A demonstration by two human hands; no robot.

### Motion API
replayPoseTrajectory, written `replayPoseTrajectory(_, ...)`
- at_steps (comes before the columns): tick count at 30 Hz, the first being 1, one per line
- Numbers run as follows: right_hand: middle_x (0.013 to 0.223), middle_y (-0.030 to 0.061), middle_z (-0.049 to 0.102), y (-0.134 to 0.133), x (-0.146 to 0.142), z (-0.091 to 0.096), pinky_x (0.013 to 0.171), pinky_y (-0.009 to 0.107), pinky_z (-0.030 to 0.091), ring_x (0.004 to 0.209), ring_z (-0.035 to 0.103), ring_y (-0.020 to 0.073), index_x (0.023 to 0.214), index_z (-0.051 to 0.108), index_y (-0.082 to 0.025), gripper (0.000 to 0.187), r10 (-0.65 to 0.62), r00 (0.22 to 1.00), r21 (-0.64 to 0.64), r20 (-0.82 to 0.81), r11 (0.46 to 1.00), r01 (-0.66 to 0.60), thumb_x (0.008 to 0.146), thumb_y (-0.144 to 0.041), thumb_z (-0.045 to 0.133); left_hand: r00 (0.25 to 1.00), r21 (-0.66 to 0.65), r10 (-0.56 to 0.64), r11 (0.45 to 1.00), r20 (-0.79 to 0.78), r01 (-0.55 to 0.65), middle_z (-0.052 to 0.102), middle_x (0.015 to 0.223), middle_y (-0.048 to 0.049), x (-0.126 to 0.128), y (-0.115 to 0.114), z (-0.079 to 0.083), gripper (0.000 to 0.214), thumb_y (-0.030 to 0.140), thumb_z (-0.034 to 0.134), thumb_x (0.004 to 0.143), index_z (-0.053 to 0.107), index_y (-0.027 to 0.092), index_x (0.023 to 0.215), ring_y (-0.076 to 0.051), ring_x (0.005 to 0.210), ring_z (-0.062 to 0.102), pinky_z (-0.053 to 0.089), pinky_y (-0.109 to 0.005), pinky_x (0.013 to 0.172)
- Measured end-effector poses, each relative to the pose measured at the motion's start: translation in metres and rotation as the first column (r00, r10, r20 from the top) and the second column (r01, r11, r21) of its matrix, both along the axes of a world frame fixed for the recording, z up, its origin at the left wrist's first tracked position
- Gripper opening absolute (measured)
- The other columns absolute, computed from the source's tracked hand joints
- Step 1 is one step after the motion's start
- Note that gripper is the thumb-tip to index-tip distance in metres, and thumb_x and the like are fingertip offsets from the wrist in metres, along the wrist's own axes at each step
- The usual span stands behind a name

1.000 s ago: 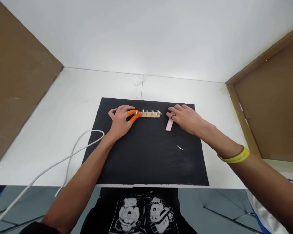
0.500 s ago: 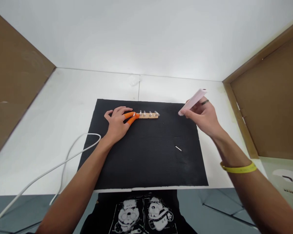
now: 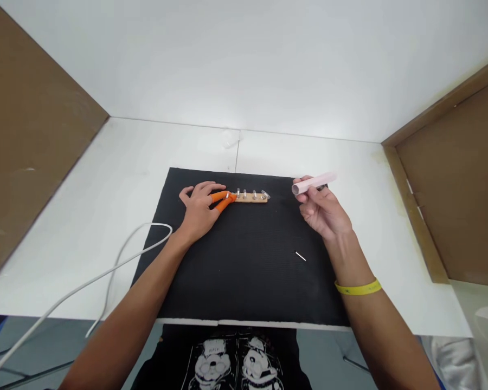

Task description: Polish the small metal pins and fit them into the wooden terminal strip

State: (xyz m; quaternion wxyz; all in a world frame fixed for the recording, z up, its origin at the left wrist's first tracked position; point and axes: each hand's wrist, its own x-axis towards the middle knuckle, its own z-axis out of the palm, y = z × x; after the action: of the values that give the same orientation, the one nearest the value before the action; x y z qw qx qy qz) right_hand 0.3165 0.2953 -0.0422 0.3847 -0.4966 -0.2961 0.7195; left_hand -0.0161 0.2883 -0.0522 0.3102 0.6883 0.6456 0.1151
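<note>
My left hand (image 3: pixel 200 207) rests on the black mat, thumb and index finger in orange covers and pinched on the left end of a small wooden strip (image 3: pixel 250 199). Several short clear or shiny pieces stand along the strip; the one at its right end leans over. Held in the air above the mat's right side is a pale pink hollow tube (image 3: pixel 311 183), its open end facing left. The fingers of my right hand (image 3: pixel 323 211) are closed around it. A thin silver pin or rod (image 3: pixel 300 255) lies on the mat below that hand.
The black mat (image 3: pixel 244 271) covers the middle of the white table (image 3: pixel 117 157). A white cable (image 3: pixel 106 271) loops over the left side. Brown panels stand left and right, with a white wall behind. A crumpled clear piece (image 3: pixel 230 138) lies near the wall.
My right hand has turned the pink tube from steeply slanted to nearly level, bringing its open end into sight, and moved slightly left. My left hand still holds the strip.
</note>
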Motion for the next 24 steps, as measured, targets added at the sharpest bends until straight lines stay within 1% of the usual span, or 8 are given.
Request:
replayPoseTrajectory(3,0.137,0.0099,0.069,0.002,0.005,-0.007,0.097,0.044,0.065,0.114,0.071,0.0231,0.136,0.066,-0.021,0.04,-0.054,0.998,-0.009,-0.023,0.999,0.054,0.106,-0.047,0.072,1.0,-0.01,-0.004,1.0,-0.005,0.004,0.081,0.137,-0.0018,0.0,0.0,0.001,0.017,0.032,0.07,0.106,0.086,0.037,0.105,-0.035,0.142,0.062,0.025,-0.064,0.122)
replayPoseTrajectory(5,0.136,0.0098,0.069,0.002,0.007,-0.014,0.096,0.044,0.065,0.113,0.071,0.0231,0.136,0.066,-0.021,0.04,-0.051,0.998,-0.02,-0.039,0.999,0.05,0.106,-0.047,0.072,1.0,-0.015,-0.005,1.0,-0.008,0.005,0.081,0.138,-0.0016,0.0,0.0,0.002,0.016,0.032,0.071,0.106,0.086,0.037,0.105,-0.035,0.142,0.062,0.025,-0.064,0.122)
replayPoseTrajectory(10,0.132,0.0089,0.07,-0.004,0.002,-0.024,0.091,0.042,0.066,0.108,0.073,0.0216,0.135,0.066,-0.019,0.04,0.074,0.994,-0.054,-0.085,0.995,-0.079,0.105,-0.043,0.074,1.0,-0.028,0.001,1.0,-0.008,-0.001,0.081,0.138,-0.0015,0.0,0.0,0.003,0.014,0.029,0.075,0.104,0.086,0.036,0.107,-0.034,0.142,0.063,0.024,-0.062,0.123)
replayPoseTrajectory(13,0.13,0.0084,0.071,-0.011,-0.003,-0.022,0.088,0.04,0.066,0.105,0.073,0.0206,0.134,0.067,-0.019,0.038,0.147,0.984,-0.063,-0.102,0.986,-0.154,0.104,-0.042,0.075,1.0,-0.039,0.005,0.999,-0.008,-0.006,0.081,0.138,-0.0011,0.001,-0.001,0.004,0.014,0.028,0.075,0.104,0.086,0.036,0.108,-0.033,0.143,0.062,0.023,-0.062,0.124)
replayPoseTrajectory(15,0.129,0.0081,0.071,-0.014,-0.006,-0.02,0.087,0.039,0.066,0.104,0.073,0.0201,0.134,0.067,-0.019,0.038,0.169,0.98,-0.064,-0.11,0.982,-0.176,0.104,-0.041,0.075,1.0,-0.049,0.003,0.999,-0.008,-0.003,0.081,0.139,-0.0009,0.001,-0.001,0.006,0.015,0.028,0.074,0.105,0.086,0.036,0.108,-0.034,0.143,0.062,0.023,-0.062,0.124)
replayPoseTrajectory(21,0.129,0.0077,0.071,-0.019,-0.007,-0.015,0.086,0.038,0.067,0.102,0.073,0.0192,0.131,0.068,-0.018,0.035,0.165,0.981,-0.061,-0.104,0.983,-0.171,0.103,-0.037,0.077,1.0,-0.064,-0.005,0.998,0.011,0.006,0.082,0.139,-0.0014,0.001,-0.002,0.009,0.018,0.023,0.074,0.105,0.086,0.035,0.11,-0.034,0.144,0.062,0.023,-0.062,0.125)
replayPoseTrajectory(24,0.13,0.0078,0.071,-0.02,-0.006,-0.016,0.087,0.038,0.067,0.102,0.073,0.019,0.13,0.068,-0.019,0.034,0.145,0.986,-0.06,-0.086,0.987,-0.15,0.103,-0.036,0.077,1.0,-0.069,-0.011,0.998,0.028,0.013,0.082,0.139,-0.0018,0.0,-0.002,0.01,0.015,0.025,0.076,0.104,0.086,0.034,0.111,-0.033,0.143,0.063,0.024,-0.063,0.124)
